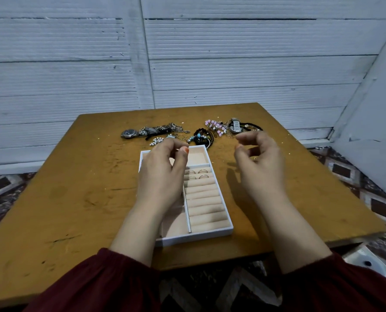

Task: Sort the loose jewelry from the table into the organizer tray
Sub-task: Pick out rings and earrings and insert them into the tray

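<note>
Ring stage judged underway; rings seated in tray. L hand curled, contents can't be told; R hand slack, empty. Next: fine pinch needed at pile.

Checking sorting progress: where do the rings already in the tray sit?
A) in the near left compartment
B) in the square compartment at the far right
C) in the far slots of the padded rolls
C: the rings stand between the farthest rolls of the organizer tray, just nearer than the square compartment, which shows none.
</note>
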Available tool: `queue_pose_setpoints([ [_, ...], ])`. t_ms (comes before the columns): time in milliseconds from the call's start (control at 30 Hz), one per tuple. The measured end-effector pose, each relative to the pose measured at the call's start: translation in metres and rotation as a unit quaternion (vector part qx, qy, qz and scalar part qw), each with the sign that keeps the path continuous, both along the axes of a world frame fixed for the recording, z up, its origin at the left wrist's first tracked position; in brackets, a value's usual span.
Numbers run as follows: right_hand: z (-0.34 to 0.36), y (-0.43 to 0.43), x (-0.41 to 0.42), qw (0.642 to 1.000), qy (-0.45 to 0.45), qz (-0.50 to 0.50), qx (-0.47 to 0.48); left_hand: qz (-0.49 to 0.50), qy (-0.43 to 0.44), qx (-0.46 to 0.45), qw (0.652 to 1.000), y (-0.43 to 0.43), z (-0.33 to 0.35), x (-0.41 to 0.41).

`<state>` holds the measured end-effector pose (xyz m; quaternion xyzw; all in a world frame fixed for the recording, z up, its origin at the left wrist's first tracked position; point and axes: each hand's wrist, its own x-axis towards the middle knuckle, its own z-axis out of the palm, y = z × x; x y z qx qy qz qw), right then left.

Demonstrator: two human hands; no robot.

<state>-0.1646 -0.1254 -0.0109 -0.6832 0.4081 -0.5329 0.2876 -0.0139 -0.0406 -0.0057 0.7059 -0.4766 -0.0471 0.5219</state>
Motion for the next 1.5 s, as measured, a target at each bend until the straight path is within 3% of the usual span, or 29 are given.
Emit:
queue_pose_setpoints([
  [133,0.002,0.001,-0.02,0.999,-0.045,-0.029,0.001,-0.02,0.022,-0.025,0.999,0.001,0.003,-0.021],
  [600,-0.009,-0.02,-0.096,0.99,-0.042,-0.129,0.045,-0.092,0.022,-0.012,0.995,-0.043,0.005,-0.093],
  [867,-0.015,-0.037,-0.11,0.989,-0.01,-0.132,0.061,-0.11,-0.03,-0.014,0.993,-0.079,0.024,-0.101],
  [1333,-0.002,-0.083,-0.075,0.99,0.078,-0.089,0.08,-0.119,-0.13,0.13,0.976,-0.131,0.014,-0.045],
  [1400,0.003,-0.096,-0.067,0.989,0.098,-0.083,0.076,-0.125,-0.11,0.14,0.976,-0.138,0.016,-0.037],
  [1500,0.009,-0.116,-0.051,0.987,0.123,-0.067,0.083,-0.136,-0.007,0.13,0.982,-0.15,0.02,-0.026],
])
